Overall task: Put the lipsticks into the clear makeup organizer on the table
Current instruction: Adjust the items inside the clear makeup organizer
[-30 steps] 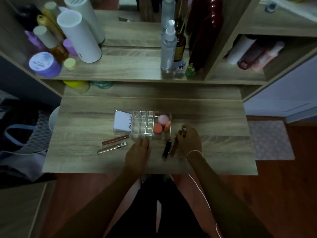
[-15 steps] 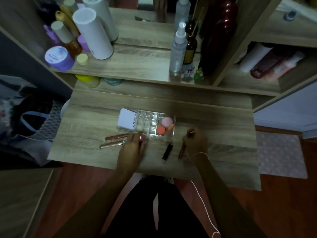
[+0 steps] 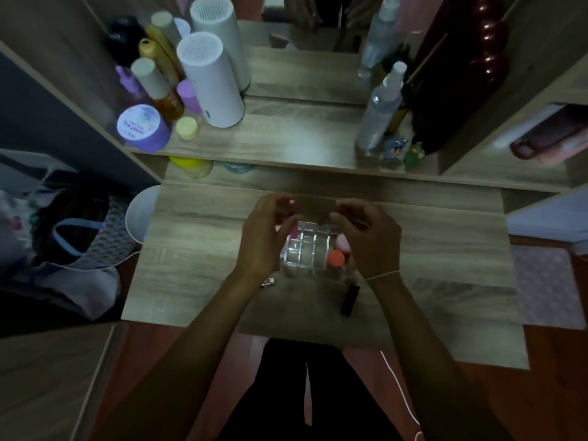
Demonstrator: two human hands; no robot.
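- My left hand [image 3: 264, 240] is raised over the left end of the organizer [image 3: 310, 249]; its grip is pinched on a pink-tipped lipstick [image 3: 291, 203], held above the back cells.
- The organizer sits mid-worktop [image 3: 197, 249], between my hands, with an orange sponge [image 3: 335, 258] in its right part.
- My right hand [image 3: 372, 240] hovers over the organizer's right end, fingers curled; what its grip holds, I cannot tell.
- A black lipstick [image 3: 349, 300] lies on the worktop just in front of the organizer, below my right wrist.
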